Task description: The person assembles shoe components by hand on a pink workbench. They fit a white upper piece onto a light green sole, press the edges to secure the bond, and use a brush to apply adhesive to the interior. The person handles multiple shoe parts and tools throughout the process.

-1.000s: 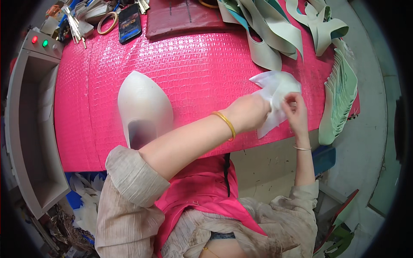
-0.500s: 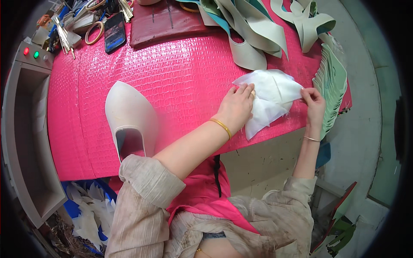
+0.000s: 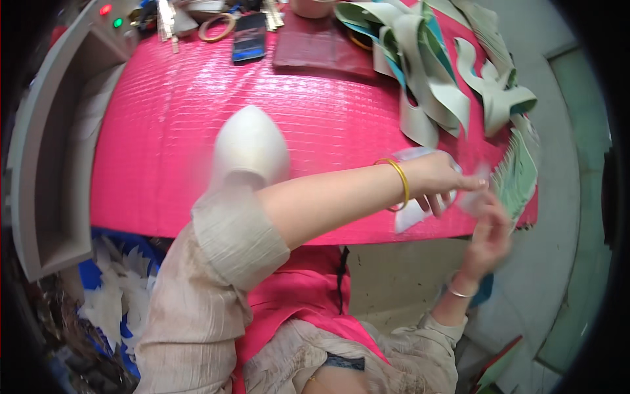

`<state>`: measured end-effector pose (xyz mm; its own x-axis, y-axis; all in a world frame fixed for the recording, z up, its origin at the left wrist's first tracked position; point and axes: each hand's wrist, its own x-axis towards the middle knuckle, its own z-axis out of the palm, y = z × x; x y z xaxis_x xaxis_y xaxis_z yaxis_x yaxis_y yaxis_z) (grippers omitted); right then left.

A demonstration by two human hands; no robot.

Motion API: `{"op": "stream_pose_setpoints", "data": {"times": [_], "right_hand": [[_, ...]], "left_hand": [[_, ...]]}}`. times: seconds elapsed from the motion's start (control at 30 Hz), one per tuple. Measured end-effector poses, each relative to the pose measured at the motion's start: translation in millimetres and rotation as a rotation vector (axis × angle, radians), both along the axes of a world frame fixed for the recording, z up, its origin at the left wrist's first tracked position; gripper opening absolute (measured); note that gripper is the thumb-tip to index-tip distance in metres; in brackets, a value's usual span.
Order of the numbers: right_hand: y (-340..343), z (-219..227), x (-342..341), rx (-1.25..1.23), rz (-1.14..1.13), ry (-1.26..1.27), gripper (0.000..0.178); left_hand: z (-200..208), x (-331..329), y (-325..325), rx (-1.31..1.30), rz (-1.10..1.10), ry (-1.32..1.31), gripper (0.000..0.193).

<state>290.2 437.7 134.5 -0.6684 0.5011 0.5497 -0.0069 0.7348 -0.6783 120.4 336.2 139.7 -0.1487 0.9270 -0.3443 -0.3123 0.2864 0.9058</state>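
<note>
My left hand (image 3: 438, 178), with a gold bangle at the wrist, reaches across to the right over a stack of thin white sheets (image 3: 410, 218). Its forefinger and thumb tips come together at a thin, see-through white sheet (image 3: 471, 202), the other fingers hanging bent below. Close beside them, my right hand (image 3: 489, 231) has its fingertips pinched at the same sheet; motion smears both hand and sheet. On the pink table, left of my forearm, rests an off-white shoe upper (image 3: 251, 141), toe pointing away; my sleeve hides its near part.
At the back right lie pale shoe pieces (image 3: 430, 79); green-edged pieces (image 3: 517, 176) line the table's right edge. A dark red slab (image 3: 321, 49), a phone (image 3: 249, 37) and a tape roll (image 3: 216, 27) sit along the back. A grey cabinet (image 3: 49, 154) stands left.
My left hand has left the stack and moved right toward my right hand. The right hand has drawn nearer and lower with a thin sheet. The view has shifted, so the table appears displaced.
</note>
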Motion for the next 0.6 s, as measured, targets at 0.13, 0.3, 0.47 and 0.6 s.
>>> {"op": "stream_pose_setpoints", "data": {"times": [0.13,0.3,0.47,0.6], "right_hand": [[-68.9,11.8,-54.5,0.253,0.674,-0.37,0.057],[-117.3,-5.3,-97.9,0.065,0.196,-0.125,0.03],[-122.6,-31.8,-109.4,-0.921,0.581,-0.261,0.015],[-149.0,-57.8,-158.3,-1.379,0.701,-0.381,0.024]], "left_hand": [[-1.8,-20.3,-75.5,-0.111,0.243,0.36,0.039],[6.8,-24.9,-172.2,-0.126,0.309,0.7,0.03],[-1.6,-70.5,-226.5,-0.169,0.767,0.703,0.041],[-64.7,-108.3,-272.2,-0.516,0.354,0.568,0.047]]}}
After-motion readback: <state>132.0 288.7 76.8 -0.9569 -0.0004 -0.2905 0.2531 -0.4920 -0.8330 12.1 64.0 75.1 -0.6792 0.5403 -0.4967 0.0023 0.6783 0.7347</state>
